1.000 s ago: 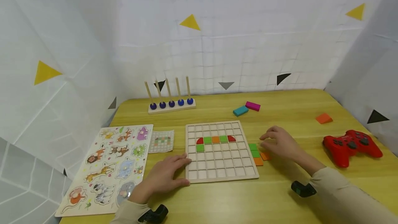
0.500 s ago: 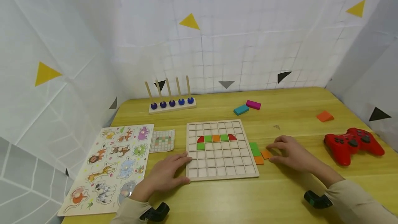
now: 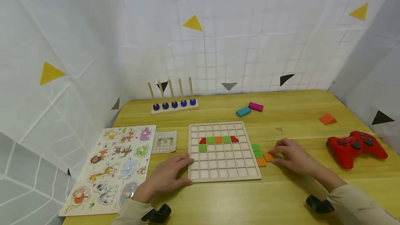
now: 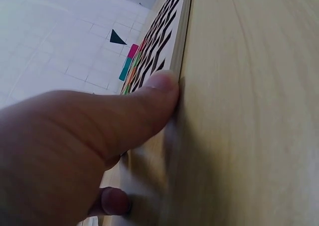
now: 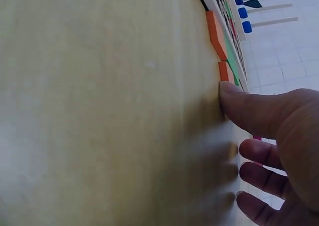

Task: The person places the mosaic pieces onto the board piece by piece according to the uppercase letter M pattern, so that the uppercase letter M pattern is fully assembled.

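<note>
A wooden grid board (image 3: 225, 164) lies mid-table. In its cells, a row runs red quarter-round, green, orange, green, red quarter-round, with one green tile (image 3: 203, 147) below the left end. My left hand (image 3: 167, 173) rests at the board's left edge, its thumb against the side in the left wrist view. To the right of the board, my right hand (image 3: 293, 157) pinches an orange square tile (image 3: 268, 157) between thumb and forefinger at table level. In the right wrist view the thumb covers part of that tile (image 5: 224, 71). Green tiles (image 3: 257, 151) and another orange tile (image 3: 261, 162) lie beside it.
A pattern card (image 3: 164, 142) and an animal puzzle board (image 3: 115, 169) lie left. Behind stand a peg rack (image 3: 175, 107) and teal (image 3: 243, 111) and magenta blocks (image 3: 256, 106). An orange wedge (image 3: 327, 118) and red game controller (image 3: 357, 148) lie right.
My right hand has moved right and down from above the loose tiles to the orange tile's right side, and its fingers have come onto it. The left hand stays at the board.
</note>
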`<state>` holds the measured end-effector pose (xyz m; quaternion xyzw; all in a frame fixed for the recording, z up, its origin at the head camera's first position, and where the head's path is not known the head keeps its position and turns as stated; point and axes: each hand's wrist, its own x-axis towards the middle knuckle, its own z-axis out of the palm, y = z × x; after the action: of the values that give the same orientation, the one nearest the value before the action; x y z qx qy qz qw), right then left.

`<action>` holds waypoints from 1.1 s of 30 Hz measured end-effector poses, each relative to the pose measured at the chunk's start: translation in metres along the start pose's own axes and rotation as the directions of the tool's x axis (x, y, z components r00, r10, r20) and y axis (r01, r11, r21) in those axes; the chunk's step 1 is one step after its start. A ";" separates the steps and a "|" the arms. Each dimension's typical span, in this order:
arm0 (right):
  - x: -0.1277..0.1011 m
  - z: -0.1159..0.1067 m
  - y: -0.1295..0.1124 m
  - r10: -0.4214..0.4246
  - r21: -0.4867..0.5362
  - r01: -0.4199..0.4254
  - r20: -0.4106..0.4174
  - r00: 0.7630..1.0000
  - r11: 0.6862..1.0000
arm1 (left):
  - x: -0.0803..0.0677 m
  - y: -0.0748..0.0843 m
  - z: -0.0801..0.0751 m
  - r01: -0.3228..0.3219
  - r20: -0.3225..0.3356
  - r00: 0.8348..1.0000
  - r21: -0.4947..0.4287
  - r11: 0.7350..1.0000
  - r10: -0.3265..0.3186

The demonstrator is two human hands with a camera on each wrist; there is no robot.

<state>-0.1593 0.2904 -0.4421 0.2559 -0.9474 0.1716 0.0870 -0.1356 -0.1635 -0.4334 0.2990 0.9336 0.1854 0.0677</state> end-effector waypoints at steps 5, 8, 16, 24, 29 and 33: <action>-0.003 0.003 -0.001 0.034 0.012 -0.034 -0.014 0.999 0.999 | 0.000 0.001 0.001 0.005 0.000 1.000 0.003 1.000 -0.005; -0.004 0.002 -0.003 0.065 0.025 -0.065 -0.024 0.998 0.998 | 0.000 0.000 0.002 0.003 0.003 1.000 0.006 1.000 -0.003; 0.014 0.002 -0.019 0.039 0.073 -0.029 -0.137 0.990 0.997 | -0.001 -0.002 0.004 0.025 0.002 1.000 0.000 1.000 -0.025; 0.038 0.014 -0.047 0.040 0.133 -0.028 -0.091 0.995 0.991 | -0.001 -0.002 0.004 0.018 -0.002 1.000 -0.001 1.000 -0.018; 0.053 0.028 -0.066 -0.011 0.145 0.018 -0.049 0.999 0.989 | -0.001 -0.002 0.004 0.026 -0.001 1.000 -0.005 1.000 -0.026; 0.065 0.039 -0.082 -0.116 0.137 0.125 -0.073 0.991 0.983 | 0.000 -0.003 0.004 0.029 0.000 1.000 -0.010 1.000 -0.029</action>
<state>-0.1760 0.1798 -0.4388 0.3127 -0.9123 0.2406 0.1097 -0.1356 -0.1645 -0.4382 0.2852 0.9368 0.1893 0.0719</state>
